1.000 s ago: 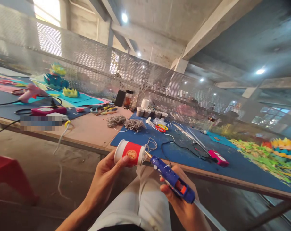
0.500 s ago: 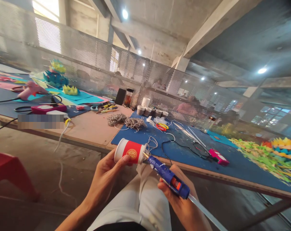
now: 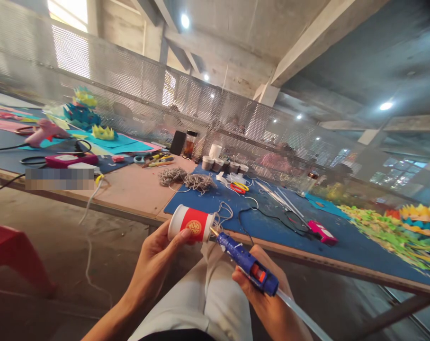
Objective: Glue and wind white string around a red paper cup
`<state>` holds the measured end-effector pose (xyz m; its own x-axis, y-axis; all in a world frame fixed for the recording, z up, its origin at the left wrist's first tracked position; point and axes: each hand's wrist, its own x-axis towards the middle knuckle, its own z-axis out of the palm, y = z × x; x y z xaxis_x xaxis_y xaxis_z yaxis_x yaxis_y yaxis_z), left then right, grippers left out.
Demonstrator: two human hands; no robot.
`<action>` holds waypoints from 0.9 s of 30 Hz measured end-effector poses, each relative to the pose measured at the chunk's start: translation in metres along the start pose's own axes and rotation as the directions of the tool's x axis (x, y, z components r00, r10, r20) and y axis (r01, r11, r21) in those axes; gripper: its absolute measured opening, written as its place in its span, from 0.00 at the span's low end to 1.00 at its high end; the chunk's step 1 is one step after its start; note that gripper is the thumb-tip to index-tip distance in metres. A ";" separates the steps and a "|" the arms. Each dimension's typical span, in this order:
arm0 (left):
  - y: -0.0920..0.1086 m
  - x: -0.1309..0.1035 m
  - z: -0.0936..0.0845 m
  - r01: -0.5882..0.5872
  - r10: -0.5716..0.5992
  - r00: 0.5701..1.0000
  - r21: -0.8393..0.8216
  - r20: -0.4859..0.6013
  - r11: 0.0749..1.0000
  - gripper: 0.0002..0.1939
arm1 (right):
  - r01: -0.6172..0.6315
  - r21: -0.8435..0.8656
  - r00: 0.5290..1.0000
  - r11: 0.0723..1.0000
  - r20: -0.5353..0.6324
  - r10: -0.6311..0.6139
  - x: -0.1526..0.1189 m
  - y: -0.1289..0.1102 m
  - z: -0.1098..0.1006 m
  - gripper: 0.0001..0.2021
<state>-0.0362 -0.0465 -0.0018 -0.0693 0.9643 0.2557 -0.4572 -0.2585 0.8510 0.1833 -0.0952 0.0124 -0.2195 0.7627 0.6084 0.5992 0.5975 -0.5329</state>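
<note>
A white paper cup with a red band and a gold emblem lies sideways in my left hand, thumb along its near side. My right hand is wrapped round a blue glue gun, whose brass nozzle is at the cup's right-hand rim; I cannot tell whether it touches. A clear glue stick sticks out of the gun's back end. Just beyond the cup, loops of thin grey cord lie at the table edge.
Bundles of grey cord, red and yellow scissors and several cups lie farther back on the blue mat. A pink glue gun rests at left. Paper scraps cover the right. A red stool stands below left.
The glue gun has shifted very slightly left and down at the cup's rim. My left hand and the cup have hardly moved.
</note>
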 end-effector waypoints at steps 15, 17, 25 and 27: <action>0.002 -0.002 0.001 0.023 -0.024 1.000 -0.028 -0.009 0.999 0.18 | 0.042 0.007 0.999 0.999 -0.017 -0.042 0.004 0.001 0.002 0.11; 0.001 -0.002 0.002 0.025 -0.026 1.000 -0.046 -0.011 0.999 0.18 | 0.043 0.001 0.999 0.999 -0.004 -0.043 0.003 0.000 0.001 0.11; 0.005 -0.002 0.003 0.043 -0.043 0.999 -0.042 0.000 0.998 0.22 | 0.025 0.015 1.000 1.000 -0.013 -0.024 -0.001 -0.005 -0.001 0.15; 0.005 -0.001 0.002 0.051 -0.050 0.999 -0.031 0.016 0.998 0.22 | 0.016 0.030 1.000 0.999 -0.020 -0.015 -0.001 -0.005 -0.001 0.15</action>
<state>-0.0368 -0.0492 0.0029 -0.0324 0.9750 0.2198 -0.4873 -0.2074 0.8483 0.1811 -0.0987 0.0149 -0.2134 0.7486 0.6278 0.5719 0.6167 -0.5409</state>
